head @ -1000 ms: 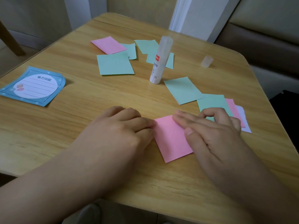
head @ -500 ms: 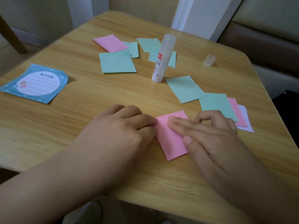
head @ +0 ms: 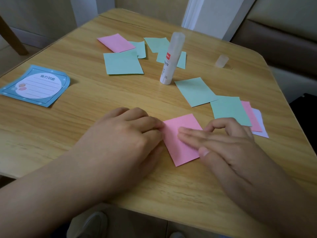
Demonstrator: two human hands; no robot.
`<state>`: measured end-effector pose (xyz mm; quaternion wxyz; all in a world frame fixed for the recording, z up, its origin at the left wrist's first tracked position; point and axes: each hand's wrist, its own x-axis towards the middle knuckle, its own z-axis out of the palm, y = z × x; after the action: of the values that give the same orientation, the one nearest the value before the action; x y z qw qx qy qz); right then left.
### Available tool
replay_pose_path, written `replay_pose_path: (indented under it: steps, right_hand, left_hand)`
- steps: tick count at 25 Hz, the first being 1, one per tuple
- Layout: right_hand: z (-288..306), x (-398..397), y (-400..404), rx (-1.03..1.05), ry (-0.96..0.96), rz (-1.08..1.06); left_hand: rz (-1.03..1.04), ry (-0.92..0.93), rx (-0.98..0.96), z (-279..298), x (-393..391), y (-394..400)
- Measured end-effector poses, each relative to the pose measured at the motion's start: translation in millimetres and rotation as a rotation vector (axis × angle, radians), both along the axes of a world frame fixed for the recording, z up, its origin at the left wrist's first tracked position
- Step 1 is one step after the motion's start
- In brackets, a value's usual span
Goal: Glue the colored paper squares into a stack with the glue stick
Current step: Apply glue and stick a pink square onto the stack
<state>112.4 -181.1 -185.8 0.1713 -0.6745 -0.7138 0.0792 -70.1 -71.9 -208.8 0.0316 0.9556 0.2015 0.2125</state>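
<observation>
Head view: both hands work at the near middle of a wooden tabletop [head: 85,127].
Pink square: a pink paper square [head: 178,150] lies flat near the front edge, turned cornerwise, between the two hands.
Left hand: the left hand [head: 123,134] lies knuckles up with its fingers curled down, the fingertips at the square's left edge; whether they pinch the paper or only press it cannot be told.
Right hand: the right hand [head: 228,145] presses straight fingers [head: 190,134] flat on the pink square, while one finger is bent up into an arch beyond the paper's right corner.
Glue stick: the glue stick [head: 171,59] stands upright on the far middle, uncapped, its base just beside a green square [head: 195,93].
Cap: a clear cap [head: 222,60] lies on its side, well apart to the right of the stick.
Right pile: a green square [head: 229,110] overlaps a pink one [head: 251,117] and a pale lilac one [head: 259,124], just beyond the right hand.
Far squares: a pink square [head: 115,42] and several green squares [head: 123,63] lie scattered behind and left of the glue stick.
Note pad: a blue note pad [head: 36,85] with a lined white panel sits at the left edge.
</observation>
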Motion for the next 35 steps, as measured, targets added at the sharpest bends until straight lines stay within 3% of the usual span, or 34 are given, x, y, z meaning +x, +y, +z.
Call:
replay_pose_path:
  steps: [3, 8, 11, 16, 22, 29, 35]
  right_hand:
    - [-0.9, -1.0, -2.6, -0.018, 0.025, 0.083]
    - [0.4, 23.2, -7.6, 0.011, -0.046, -0.089]
    - [0.4, 15.9, -6.3, 0.046, -0.096, -0.058]
    - [-3.3, -4.2, -5.8, 0.003, -0.015, 0.129]
    - [-6.6, -7.8, 0.4, -0.026, 0.011, 0.110]
    - [-0.7, 16.0, -4.1, -0.046, 0.085, 0.019]
    - [-1.9, 3.5, -4.8, 0.052, -0.083, -0.034]
  left_hand:
    - [0.008, 0.014, 0.007, 0.2, -0.7, 0.0]
    - [0.034, 0.041, 0.042, 0.9, -1.2, -0.7]
    - [0.046, 0.046, 0.044, 1.6, -0.7, -1.4]
    - [0.102, 0.106, 0.026, 3.5, -1.4, 0.2]
    - [0.198, 0.126, -0.130, 7.4, 1.9, -1.1]
    - [0.263, 0.156, -0.168, 11.0, 7.1, -5.1]
    - [0.272, 0.150, -0.157, 8.2, 7.2, -5.1]
